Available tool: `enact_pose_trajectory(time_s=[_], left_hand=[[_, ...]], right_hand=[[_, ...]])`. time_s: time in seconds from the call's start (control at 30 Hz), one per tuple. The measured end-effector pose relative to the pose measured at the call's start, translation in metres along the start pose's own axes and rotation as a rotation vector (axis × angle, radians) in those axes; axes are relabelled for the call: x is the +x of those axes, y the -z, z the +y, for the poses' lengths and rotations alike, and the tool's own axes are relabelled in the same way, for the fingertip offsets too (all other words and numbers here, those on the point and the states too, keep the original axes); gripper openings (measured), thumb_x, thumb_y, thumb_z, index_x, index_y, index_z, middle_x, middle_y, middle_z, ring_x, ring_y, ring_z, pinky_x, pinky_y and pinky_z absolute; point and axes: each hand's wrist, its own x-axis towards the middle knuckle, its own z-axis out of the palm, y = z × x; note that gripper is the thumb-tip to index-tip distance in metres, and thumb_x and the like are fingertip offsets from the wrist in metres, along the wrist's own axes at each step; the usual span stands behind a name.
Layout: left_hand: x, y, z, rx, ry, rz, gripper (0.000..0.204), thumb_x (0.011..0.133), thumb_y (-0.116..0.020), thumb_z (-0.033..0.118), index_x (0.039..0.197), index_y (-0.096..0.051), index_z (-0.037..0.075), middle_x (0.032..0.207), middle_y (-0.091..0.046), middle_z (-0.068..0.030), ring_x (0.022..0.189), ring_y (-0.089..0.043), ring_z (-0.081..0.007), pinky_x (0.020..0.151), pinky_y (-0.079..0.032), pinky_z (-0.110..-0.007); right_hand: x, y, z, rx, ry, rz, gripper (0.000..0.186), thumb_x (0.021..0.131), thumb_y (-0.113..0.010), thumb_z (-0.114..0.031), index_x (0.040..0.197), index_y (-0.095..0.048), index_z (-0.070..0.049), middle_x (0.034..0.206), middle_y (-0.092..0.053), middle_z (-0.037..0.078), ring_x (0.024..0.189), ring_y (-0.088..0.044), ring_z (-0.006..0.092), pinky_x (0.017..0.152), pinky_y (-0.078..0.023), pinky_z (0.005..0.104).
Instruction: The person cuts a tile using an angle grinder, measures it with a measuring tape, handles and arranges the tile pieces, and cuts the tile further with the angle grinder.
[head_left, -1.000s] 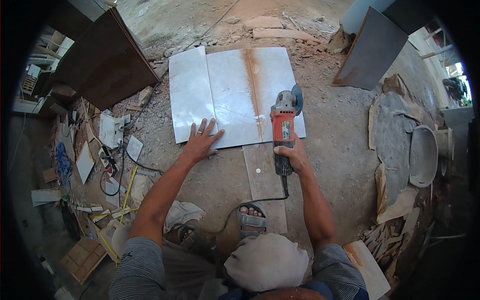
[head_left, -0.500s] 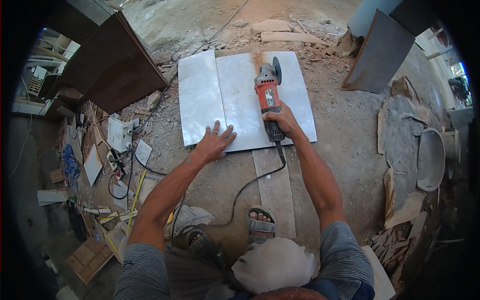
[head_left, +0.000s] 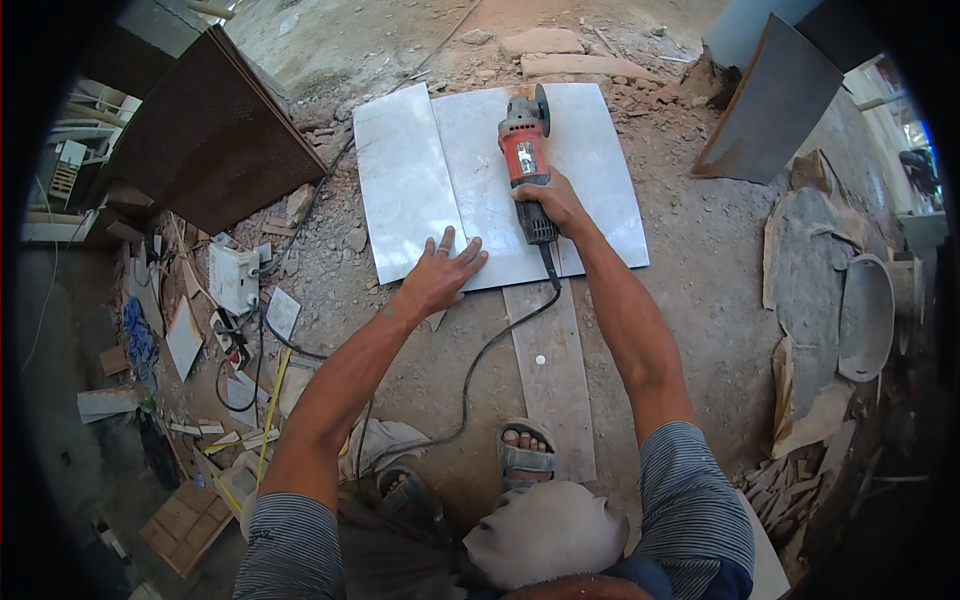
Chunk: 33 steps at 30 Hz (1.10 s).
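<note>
My right hand (head_left: 555, 205) grips the handle of a red-and-black angle grinder (head_left: 524, 152) held over the upper middle of the light, glossy slab (head_left: 600, 190), its disc upright near the far edge and its body covering part of that surface. A narrower panel (head_left: 395, 160) lies along the slab's left side. My left hand (head_left: 440, 275) has its fingers spread on the near edge, close to the seam between panels. The grinder's black cord (head_left: 490, 345) runs down toward my sandalled feet (head_left: 525, 450). A pale board (head_left: 555, 400) lies under the near edge.
Dark stacked sheets (head_left: 220, 120) stand at upper left, a grey panel (head_left: 765, 100) at upper right. Rubble, a white electrical box (head_left: 235, 275), cables and tile offcuts litter the left. A grey oval tub (head_left: 865, 315) and torn material (head_left: 800, 240) lie right, broken tile pieces (head_left: 800, 490) below.
The grinder in my right hand has moved left and away from me, toward the slab's far edge. My left hand has shifted rightward along the near edge, still spread.
</note>
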Motion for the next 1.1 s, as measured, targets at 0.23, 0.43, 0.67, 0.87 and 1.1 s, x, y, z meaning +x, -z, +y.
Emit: enact_pose_trajectory(time_s=[0.23,0.43,0.67,0.87,1.1], left_hand=[[0.006,0.012,-0.005,-0.029,0.010,-0.053,0.083,0.068,-0.077,0.014,0.141,-0.038,0.014,0.150,-0.032,-0.0086,0.134,-0.030,-0.0458,0.104,-0.038,-0.056],[0.009,0.010,0.000,-0.059,0.005,-0.011,0.064,0.078,-0.057,-0.002,0.139,-0.041,0.007,0.148,-0.035,-0.0143,0.131,-0.035,-0.0484,0.101,-0.040,-0.058],[0.004,0.006,0.020,-0.002,0.019,0.018,0.065,0.077,-0.057,0.000,0.140,-0.038,0.005,0.148,-0.035,-0.0147,0.130,-0.036,-0.0476,0.100,-0.042,-0.055],[0.006,-0.002,0.030,0.028,0.038,0.059,0.062,0.080,-0.055,0.000,0.140,-0.038,0.002,0.148,-0.035,-0.0164,0.129,-0.038,-0.0493,0.100,-0.041,-0.056],[0.010,-0.008,0.044,0.039,0.027,0.084,0.054,0.086,-0.052,0.006,0.139,-0.040,0.003,0.147,-0.036,-0.0163,0.130,-0.037,-0.0480,0.098,-0.043,-0.056]], right_hand=[[0.004,0.006,-0.002,0.006,-0.043,-0.026,0.041,0.065,-0.075,-0.020,0.098,-0.058,-0.002,0.083,-0.063,0.005,0.069,-0.059,0.0140,0.063,-0.048,0.0279],[0.004,0.012,-0.001,0.039,-0.005,0.002,0.040,0.067,-0.075,-0.020,0.097,-0.058,-0.001,0.082,-0.062,0.005,0.066,-0.058,0.0130,0.061,-0.048,0.0274],[-0.013,0.014,-0.003,0.028,0.002,0.010,0.042,0.066,-0.076,-0.021,0.099,-0.057,-0.001,0.083,-0.061,0.005,0.067,-0.058,0.0130,0.063,-0.048,0.0268],[-0.020,0.017,-0.003,0.006,0.012,-0.008,0.045,0.066,-0.076,-0.022,0.101,-0.056,-0.002,0.084,-0.062,0.006,0.069,-0.058,0.0135,0.064,-0.048,0.0273],[-0.019,0.020,0.001,-0.005,-0.011,-0.025,0.047,0.065,-0.076,-0.022,0.102,-0.056,-0.001,0.086,-0.062,0.006,0.070,-0.058,0.0142,0.065,-0.048,0.0279]])
